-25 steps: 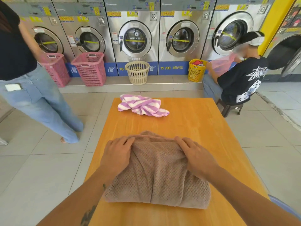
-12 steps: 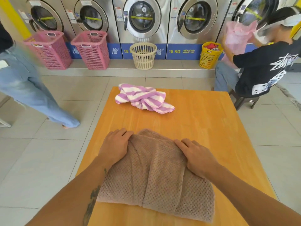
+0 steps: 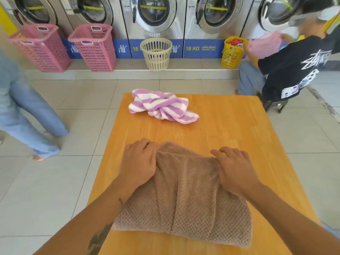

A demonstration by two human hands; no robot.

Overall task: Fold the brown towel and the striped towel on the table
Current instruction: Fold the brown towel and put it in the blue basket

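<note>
The fingers [image 3: 148,144] of the left hand [image 3: 139,162] were curled down over the far left corner of a thick, waffle-textured brown towel [image 3: 184,199], with their tips tucked out of sight at its edge. Those of the right hand [image 3: 236,169] were bent over the far right side in the same way, the thumb hidden against the cloth. Both hands looked to be gripping the fabric rather than lying flat on it (the ridge of gathered cloth between them suggested an inward pull). The brown towel lay as a bulky bundle of several layers on the near half of a honey-coloured wooden bench [image 3: 239,129], with long creases running from far to near. Well apart from it, toward the far left of the bench, a crumpled purple-and-white striped towel [image 3: 161,105] sat in a loose heap, with neither hand on it.

By my reading, the step in hand was the fold of the first towel, well along but not tidy: the bundle was lumpy and its far end rounded rather than square. The next move would likely call for drawing the gripped far edge toward the near edge, or for smoothing the layers flat. Either way the two hands would need to move together so the layers did not slide. The striped towel was not yet spread or folded, so the task seemed short of its midpoint.
</note>
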